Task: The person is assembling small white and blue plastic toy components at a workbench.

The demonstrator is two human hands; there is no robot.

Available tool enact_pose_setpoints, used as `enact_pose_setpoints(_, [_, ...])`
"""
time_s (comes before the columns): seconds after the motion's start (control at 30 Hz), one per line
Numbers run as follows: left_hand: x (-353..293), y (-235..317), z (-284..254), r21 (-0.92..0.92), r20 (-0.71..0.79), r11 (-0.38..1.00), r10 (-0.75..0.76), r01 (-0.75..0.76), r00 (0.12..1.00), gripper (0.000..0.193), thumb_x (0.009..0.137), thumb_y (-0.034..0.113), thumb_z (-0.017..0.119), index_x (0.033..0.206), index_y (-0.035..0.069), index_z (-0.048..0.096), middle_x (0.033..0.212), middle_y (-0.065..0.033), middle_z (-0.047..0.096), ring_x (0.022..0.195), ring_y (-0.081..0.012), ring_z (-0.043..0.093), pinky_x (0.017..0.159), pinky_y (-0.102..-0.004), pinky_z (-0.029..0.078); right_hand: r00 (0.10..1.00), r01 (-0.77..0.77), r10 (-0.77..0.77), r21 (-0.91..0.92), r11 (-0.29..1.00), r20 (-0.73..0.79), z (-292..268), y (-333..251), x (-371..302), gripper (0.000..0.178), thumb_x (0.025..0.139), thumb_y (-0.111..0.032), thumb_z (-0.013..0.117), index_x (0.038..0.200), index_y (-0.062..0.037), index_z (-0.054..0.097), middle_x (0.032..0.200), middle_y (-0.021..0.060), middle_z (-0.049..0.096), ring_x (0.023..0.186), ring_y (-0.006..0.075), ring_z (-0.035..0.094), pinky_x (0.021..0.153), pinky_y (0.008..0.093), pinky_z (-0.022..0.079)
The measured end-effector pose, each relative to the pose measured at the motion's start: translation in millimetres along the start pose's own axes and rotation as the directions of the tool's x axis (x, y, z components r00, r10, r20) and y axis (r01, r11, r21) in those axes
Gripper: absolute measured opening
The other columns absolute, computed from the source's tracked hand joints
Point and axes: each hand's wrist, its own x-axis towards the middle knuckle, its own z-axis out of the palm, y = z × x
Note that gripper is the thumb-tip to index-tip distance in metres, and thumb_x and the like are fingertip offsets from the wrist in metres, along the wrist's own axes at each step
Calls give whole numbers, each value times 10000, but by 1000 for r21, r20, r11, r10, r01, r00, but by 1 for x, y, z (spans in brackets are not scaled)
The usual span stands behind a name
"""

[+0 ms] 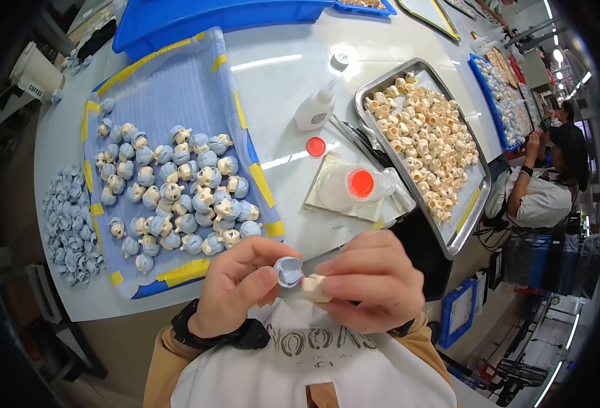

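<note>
My left hand (pixel 235 285) is closed on a hollow light-blue doll hair piece (pixel 288 270), its opening facing up. Fingers of my right hand (pixel 371 280) pinch a small cream doll head (pixel 315 288) close beside that piece. A bit of red shows between the two parts; I cannot make out what it is. Both hands are above my white apron (pixel 273 377), in front of the table's near edge.
Left stands a cloth-lined tray (pixel 171 88) of blue-haired heads, beside a pile of loose blue hair pieces (pixel 69 228). Right, a metal tray (pixel 457 243) holds cream heads. Between are a white squeeze bottle (pixel 313 110), tweezers (pixel 356 136) and a red-topped container (pixel 337 187). Another person (pixel 541 190) sits far right.
</note>
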Motion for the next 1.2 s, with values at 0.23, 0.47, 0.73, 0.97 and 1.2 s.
enact_pose_setpoints(0.23, [-1,-4,-3,15,24,998,-56,55,998,353,973,329,467,1057,1,565,822,7,577,621,-19,442,534,-165,348,993,74,-55,-176,982,107,8,3,2,423,578,18,717,997,-26,676,946,79,635,760,208,571,658,296,453])
enact_pose_setpoints(0.47, [-3,-1,1,50,0,986,-159,159,987,411,996,388,403,972,19,582,741,19,558,573,-11,423,492,-158,313,984,87,-59,-163,983,167,13,1,6,426,606,-75,748,1018,-5,666,946,70,634,777,209,576,659,295,444])
enact_pose_setpoints(0.73, [-4,-3,3,80,-62,982,-165,170,984,399,1019,340,345,944,26,581,700,18,552,560,-16,442,477,-166,326,991,129,-105,-356,926,86,36,8,-3,389,669,-174,717,996,26,650,902,76,622,770,208,584,662,304,439])
enact_pose_setpoints(0.97, [-9,3,-6,157,53,976,-161,151,986,368,1001,347,396,973,20,563,720,21,546,584,-19,426,516,-172,329,991,118,-77,-429,896,114,29,0,4,371,650,-240,731,940,-18,665,827,29,616,700,180,576,655,302,416])
enact_pose_setpoints(1.2, [-10,-3,-10,149,47,986,-86,78,995,332,952,336,493,1032,18,547,786,41,520,617,-17,418,542,-175,335,988,138,-98,-405,904,119,29,3,5,403,636,-246,768,964,-34,665,856,22,621,748,187,580,689,306,421])
